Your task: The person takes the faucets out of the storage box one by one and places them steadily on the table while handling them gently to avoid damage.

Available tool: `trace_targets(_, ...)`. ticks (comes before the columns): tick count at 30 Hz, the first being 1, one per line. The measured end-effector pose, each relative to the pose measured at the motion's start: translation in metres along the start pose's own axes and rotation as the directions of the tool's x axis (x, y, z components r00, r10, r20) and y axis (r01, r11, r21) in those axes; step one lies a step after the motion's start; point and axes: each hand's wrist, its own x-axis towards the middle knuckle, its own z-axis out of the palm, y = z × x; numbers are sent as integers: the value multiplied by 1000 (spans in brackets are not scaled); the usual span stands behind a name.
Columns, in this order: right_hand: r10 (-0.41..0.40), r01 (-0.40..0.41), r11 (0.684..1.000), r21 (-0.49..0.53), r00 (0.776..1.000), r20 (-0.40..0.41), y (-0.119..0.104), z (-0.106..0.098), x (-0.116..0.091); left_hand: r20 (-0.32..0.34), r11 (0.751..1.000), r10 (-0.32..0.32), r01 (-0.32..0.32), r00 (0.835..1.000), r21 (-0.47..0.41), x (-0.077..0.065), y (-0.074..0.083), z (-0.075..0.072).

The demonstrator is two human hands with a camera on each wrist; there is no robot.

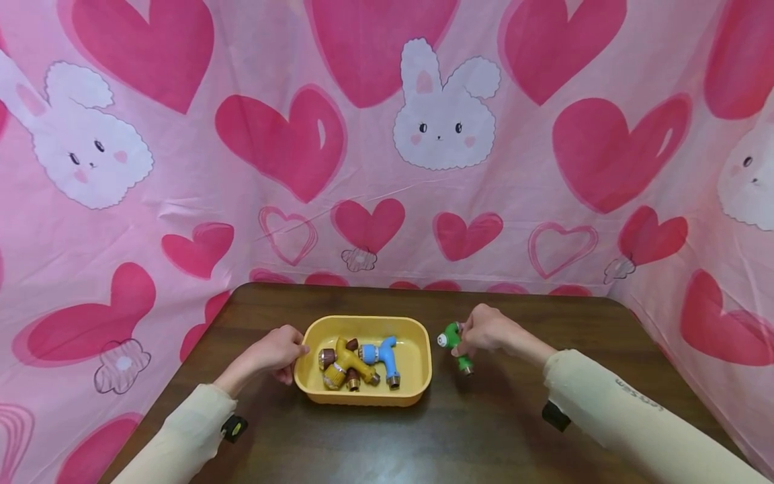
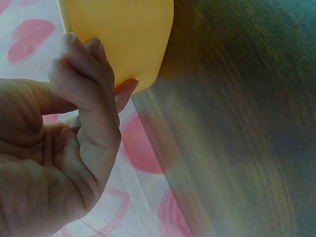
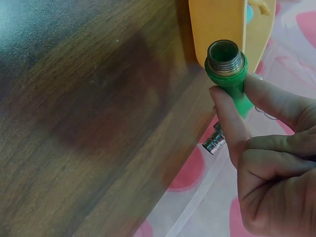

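Observation:
My right hand pinches a green faucet between thumb and finger, to the right of the yellow plastic tub. The faucet's threaded metal end faces the camera in the right wrist view, and a white cap shows at its left in the head view. At the tub's left end, my left hand holds the rim, with fingers against the outer wall. Inside the tub lie a blue faucet, a yellow faucet and a brown faucet, the brown one partly hidden under the yellow one.
Everything stands on a dark brown wooden table. A pink cloth with hearts and rabbits hangs behind the table and along both sides. A small black device is strapped at the left wrist, another black device at the right.

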Motion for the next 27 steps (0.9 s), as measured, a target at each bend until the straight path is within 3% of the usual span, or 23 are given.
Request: trace_targets(27,11,-11,1000,-1,999,-31,30,-3,13,-10,1000,-5,5,1000,3,0,-1,2)
